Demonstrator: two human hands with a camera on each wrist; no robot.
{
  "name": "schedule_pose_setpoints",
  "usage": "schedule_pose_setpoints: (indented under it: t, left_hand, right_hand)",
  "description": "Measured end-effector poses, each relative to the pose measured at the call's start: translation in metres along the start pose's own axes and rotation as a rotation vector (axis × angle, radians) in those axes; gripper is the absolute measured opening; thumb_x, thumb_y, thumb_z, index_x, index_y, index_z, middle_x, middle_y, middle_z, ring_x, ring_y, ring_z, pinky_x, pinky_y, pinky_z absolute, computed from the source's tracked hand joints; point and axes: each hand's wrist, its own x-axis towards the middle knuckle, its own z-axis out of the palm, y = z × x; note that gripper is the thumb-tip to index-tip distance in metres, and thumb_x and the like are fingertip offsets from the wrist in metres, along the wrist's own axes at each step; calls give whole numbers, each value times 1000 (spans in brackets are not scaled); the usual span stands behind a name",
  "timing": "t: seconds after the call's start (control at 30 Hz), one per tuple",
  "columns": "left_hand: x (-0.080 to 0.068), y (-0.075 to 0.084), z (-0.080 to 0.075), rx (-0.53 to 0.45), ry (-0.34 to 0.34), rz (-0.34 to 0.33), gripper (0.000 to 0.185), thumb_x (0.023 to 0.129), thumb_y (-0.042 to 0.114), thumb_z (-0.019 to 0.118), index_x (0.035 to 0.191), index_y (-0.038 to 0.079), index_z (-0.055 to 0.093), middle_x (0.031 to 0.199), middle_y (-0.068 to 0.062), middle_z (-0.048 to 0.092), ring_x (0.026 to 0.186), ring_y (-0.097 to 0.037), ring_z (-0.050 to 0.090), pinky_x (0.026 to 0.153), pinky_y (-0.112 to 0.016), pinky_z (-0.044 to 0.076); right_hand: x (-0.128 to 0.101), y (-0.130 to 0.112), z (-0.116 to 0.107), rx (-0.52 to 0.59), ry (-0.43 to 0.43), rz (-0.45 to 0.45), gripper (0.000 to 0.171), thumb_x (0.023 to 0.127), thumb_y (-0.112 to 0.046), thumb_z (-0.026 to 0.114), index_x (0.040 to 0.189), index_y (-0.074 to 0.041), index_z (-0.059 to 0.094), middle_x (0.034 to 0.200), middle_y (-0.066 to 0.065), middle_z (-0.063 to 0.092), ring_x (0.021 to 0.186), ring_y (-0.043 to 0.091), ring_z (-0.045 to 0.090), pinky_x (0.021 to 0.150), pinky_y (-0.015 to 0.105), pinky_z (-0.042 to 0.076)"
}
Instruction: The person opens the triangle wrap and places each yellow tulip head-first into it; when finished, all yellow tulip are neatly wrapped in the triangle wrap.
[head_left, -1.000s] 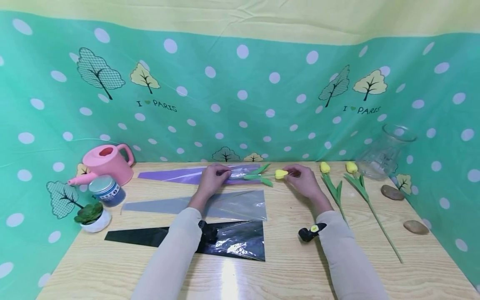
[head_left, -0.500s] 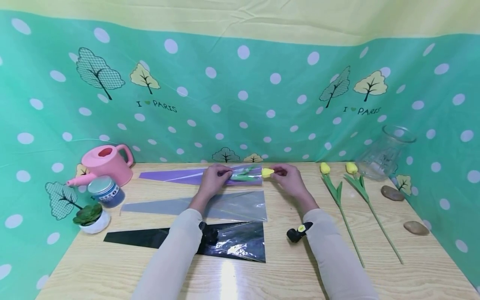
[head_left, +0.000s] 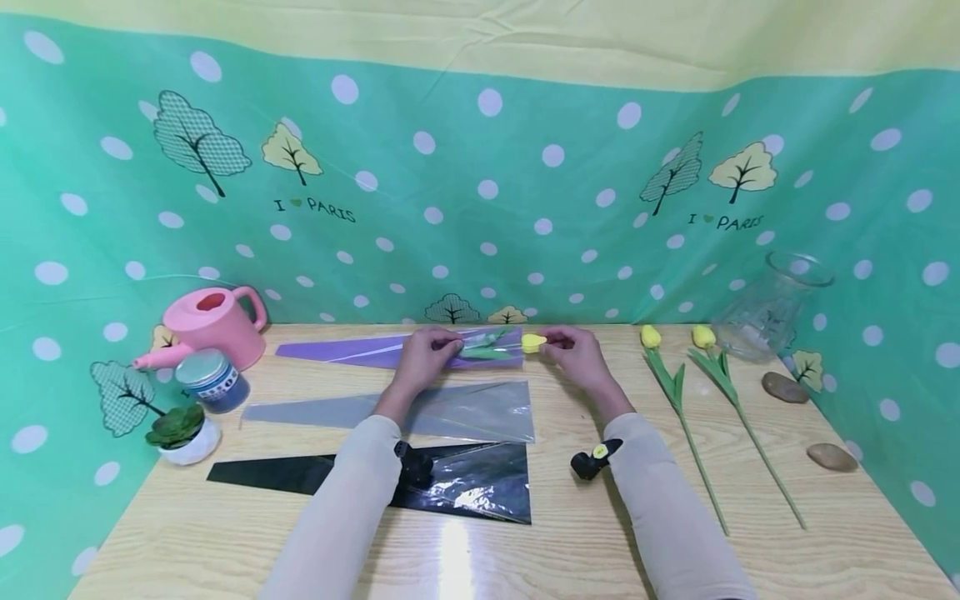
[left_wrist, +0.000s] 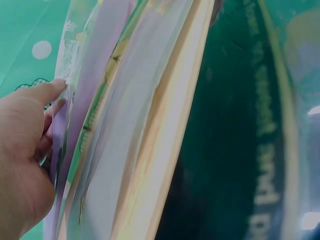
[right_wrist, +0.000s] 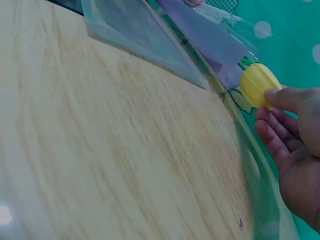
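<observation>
Leftward since a second ago, the yellow tulip (head_left: 533,342) lies stem-first along the purple sleeve (head_left: 390,351), its head pinched by the right hand (head_left: 576,357) at the mouth, left hand (head_left: 424,358) pinching the film.

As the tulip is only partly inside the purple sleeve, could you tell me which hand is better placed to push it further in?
Probably the right hand: it pinches the yellow tulip head just outside the purple sleeve mouth. The left hand holds the sleeve open.
</observation>
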Motion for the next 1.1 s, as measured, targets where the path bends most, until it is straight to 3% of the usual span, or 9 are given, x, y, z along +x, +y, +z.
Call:
schedule_pose_setpoints:
  t: [0.33,0.6,0.9,1.1]
  left_hand:
    - [1,2,5,-4,-13,27,16,96,17,74,107,7,81,114,-13,76,112,-31,69,102,-45,54]
    - [2,5,4,-16,-12,32,16,96,16,74,107,6,81,116,-14,76,114,-32,69,103,-46,53]
    - [5,6,0,3,-5,10,17,97,20,73,109,9,81,116,-12,75,112,-30,68,102,-45,54]
    - [8,3,-4,22,-17,7,18,98,21,73,110,10,81,114,-11,74,110,-29,68,100,-45,55]
  right_hand:
    - [0,-5,9,21,-46,-4,29,93,-6,75,121,-6,74,115,16,74,92,18,66,76,21,56]
    - [6,-6,16,-7,-93,7,28,92,-10,78,120,-11,77,127,10,74,107,24,71,87,28,59]
    - [20,-6,22,18,-133,10,27,91,-12,79,117,-9,78,122,14,75,105,25,72,85,26,57]
    - [24,-5,31,17,-174,-12,27,91,-18,80,118,-12,78,125,11,75,110,24,71,94,34,57]
